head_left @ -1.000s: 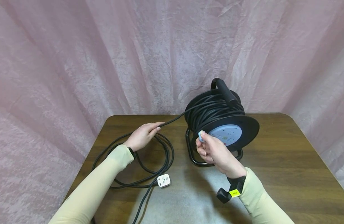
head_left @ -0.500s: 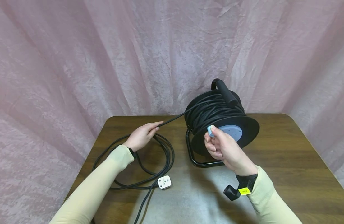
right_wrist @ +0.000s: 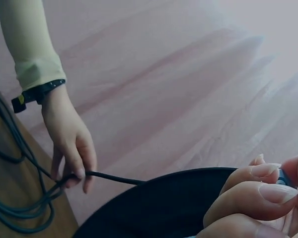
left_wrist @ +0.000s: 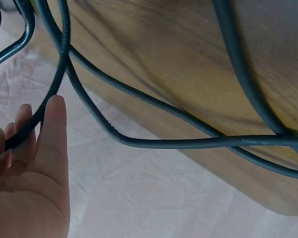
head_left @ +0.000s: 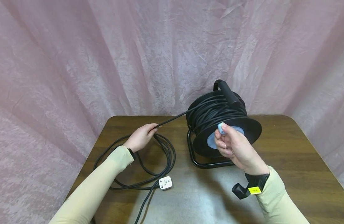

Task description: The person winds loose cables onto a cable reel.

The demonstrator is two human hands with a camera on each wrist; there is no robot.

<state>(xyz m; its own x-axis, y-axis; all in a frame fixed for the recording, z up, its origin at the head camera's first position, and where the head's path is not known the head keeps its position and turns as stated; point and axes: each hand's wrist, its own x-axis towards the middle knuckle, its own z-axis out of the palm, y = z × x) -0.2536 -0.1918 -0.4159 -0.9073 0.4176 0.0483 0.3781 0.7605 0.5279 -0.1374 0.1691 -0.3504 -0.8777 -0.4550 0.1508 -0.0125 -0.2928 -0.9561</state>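
A black cable reel with a pale blue centre disc stands upright on its tube frame, right of the middle in the head view. My right hand pinches the light blue crank knob on the reel's near face, covering part of the disc. From the wound turns a black cable runs left to my left hand. That hand lightly holds the cable between thumb and fingers, as the left wrist view shows. Past the hand, loose loops of cable hang down towards the table.
A white plug lies beside the cable loops on the wooden table. Another length of cable runs towards the near edge. The reel's carrying handle rises at the top. A pink curtain hangs behind the table.
My right hand has carried the crank knob rightward and slightly up, turning the reel's near face. The left hand has shifted slightly left along with the cable it holds.
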